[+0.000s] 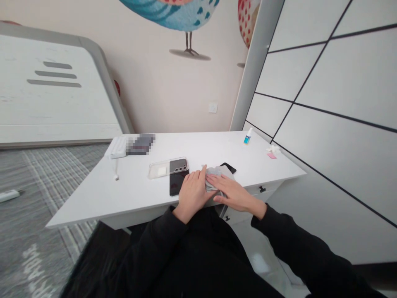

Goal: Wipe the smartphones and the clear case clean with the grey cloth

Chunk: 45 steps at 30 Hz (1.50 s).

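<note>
Right hand (231,191) lies flat, fingers extended, on grey cloth (214,170). Left hand (194,189) adjoins the cloth; its grip cannot be determined.

Hands, two: left hand (192,188) and right hand (233,193). Desk (93,194), one; its visible drawer handles (262,189), two. Cloth (217,170), one. Phone (177,183), one; a dark flat item (228,167), one, partly hidden, kind uncertain. Clear case (154,170), one. Bottle (247,137), one. Pink slip (271,156), one. White cable (116,170), one. Blurred item (140,145), count uncertain. Socket (213,108), one. Painted birds (173,16), two, both cropped. Headboard slots (56,75), three.
</note>
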Tool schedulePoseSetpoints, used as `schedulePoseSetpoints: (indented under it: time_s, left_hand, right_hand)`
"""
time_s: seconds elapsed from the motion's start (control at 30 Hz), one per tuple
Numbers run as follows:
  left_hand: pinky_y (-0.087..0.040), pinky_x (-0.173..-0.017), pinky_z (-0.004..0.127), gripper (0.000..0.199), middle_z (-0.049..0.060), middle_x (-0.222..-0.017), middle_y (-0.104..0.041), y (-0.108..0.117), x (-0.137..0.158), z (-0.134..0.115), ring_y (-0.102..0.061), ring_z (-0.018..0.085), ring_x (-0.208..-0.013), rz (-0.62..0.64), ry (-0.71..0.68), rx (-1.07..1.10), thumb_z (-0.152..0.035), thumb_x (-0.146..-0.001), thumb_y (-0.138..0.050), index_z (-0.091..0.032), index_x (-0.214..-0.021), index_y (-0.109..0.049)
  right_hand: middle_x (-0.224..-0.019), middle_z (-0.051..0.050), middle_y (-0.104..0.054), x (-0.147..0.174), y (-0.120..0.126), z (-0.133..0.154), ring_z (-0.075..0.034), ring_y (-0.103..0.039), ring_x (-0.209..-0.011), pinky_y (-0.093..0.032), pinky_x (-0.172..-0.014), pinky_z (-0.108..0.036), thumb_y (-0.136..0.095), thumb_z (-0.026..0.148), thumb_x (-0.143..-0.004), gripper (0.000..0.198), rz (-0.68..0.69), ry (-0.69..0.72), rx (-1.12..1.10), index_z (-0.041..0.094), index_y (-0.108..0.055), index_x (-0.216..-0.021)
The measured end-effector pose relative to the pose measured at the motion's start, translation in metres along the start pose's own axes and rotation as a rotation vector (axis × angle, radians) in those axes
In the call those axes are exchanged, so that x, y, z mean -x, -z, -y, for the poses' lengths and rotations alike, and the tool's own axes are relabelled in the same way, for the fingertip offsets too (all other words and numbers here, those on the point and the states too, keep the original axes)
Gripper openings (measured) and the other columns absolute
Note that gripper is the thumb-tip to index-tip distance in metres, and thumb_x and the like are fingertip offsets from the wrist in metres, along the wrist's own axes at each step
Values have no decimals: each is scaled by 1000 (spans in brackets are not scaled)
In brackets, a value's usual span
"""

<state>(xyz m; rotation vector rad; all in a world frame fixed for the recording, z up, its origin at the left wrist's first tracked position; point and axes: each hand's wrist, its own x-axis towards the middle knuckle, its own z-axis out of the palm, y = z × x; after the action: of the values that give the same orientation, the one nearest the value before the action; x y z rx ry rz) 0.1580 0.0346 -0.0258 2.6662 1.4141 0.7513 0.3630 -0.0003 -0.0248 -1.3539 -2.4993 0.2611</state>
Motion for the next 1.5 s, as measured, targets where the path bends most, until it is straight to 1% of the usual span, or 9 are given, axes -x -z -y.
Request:
schedulePoseSetpoints:
  time_s: [0.17, 0.37, 0.57, 0.73, 0.83, 0.93, 1.17, 1.33, 1.5]
  left_hand:
    - [-46, -105, 46, 84, 18, -126, -69, 0, -2, 2, -64, 34, -121, -2, -22, 33, -53, -90, -71, -9, -154, -37]
    - [-41, -115, 45, 89, 15, -126, -71, 1, 4, 9, -65, 30, -122, 18, -61, 75, -39, -85, -74, -10, -157, -32]
    - [-47, -110, 45, 92, 15, -128, -71, 1, 7, 13, -65, 31, -122, 14, -58, 82, -46, -87, -75, -10, -158, -28]
    - [-46, -110, 47, 94, 18, -126, -70, 0, 9, 14, -65, 34, -120, 18, -74, 45, -42, -86, -78, -7, -158, -29]
    - [-47, -107, 47, 96, 17, -126, -70, -1, 11, 13, -64, 35, -121, 5, -77, 40, -51, -87, -76, -10, -159, -28]
    - [-49, -105, 46, 96, 15, -126, -70, -1, 11, 12, -64, 35, -121, -8, -87, 52, -56, -88, -74, -14, -160, -26]
    - [-49, -107, 48, 90, 18, -129, -69, -1, 11, 18, -65, 34, -121, -12, -105, 60, -46, -89, -74, -13, -159, -28]
    - [-51, -105, 47, 92, 14, -128, -71, 2, 10, 18, -65, 34, -122, -7, -99, 131, -49, -85, -78, -14, -156, -31]
    - [-50, -108, 47, 71, 17, -132, -70, 2, 8, 18, -65, 32, -123, 34, -58, 106, -18, -89, -63, -10, -154, -35]
  right_hand:
    - [-166, -18, -37, 1, 7, -18, -36, -30, -158, -20, -126, -68, -21, 74, -102, 85, -103, -138, 71, 16, -33, -164]
    - [-168, -11, -38, -1, -14, 4, -29, -36, -156, -27, -129, -52, -38, 86, -91, 98, -94, -8, 97, 22, -31, -165]
    - [-166, -20, -37, 2, -16, 3, -38, -35, -155, -24, -127, -64, -24, 81, -97, 96, -196, -147, 148, 13, -32, -164]
    - [-169, -10, -35, 0, -26, 14, -29, -37, -155, -28, -129, -47, -33, 88, -91, 101, -146, -52, 147, 17, -35, -164]
    - [-166, -13, -40, 6, -15, -7, -33, -40, -153, -32, -126, -57, -22, 78, -100, 89, -195, -158, 167, 18, -34, -164]
    - [-165, -23, -39, 5, -14, -13, -42, -36, -154, -27, -123, -68, -22, 79, -99, 97, -238, -249, 188, 9, -31, -164]
    - [-168, -8, -38, -4, -26, 15, -30, -37, -155, -27, -130, -48, -37, 90, -88, 102, -145, -95, 147, 21, -35, -164]
    - [-162, -22, -43, 6, -1, -15, -42, -33, -155, -22, -124, -69, -15, 80, -98, 99, -227, -270, 167, 8, -38, -161]
    - [-169, -17, -33, -9, -29, 36, -36, -27, -159, -20, -130, -58, -34, 89, -90, 108, -190, -158, 132, 10, -32, -164]
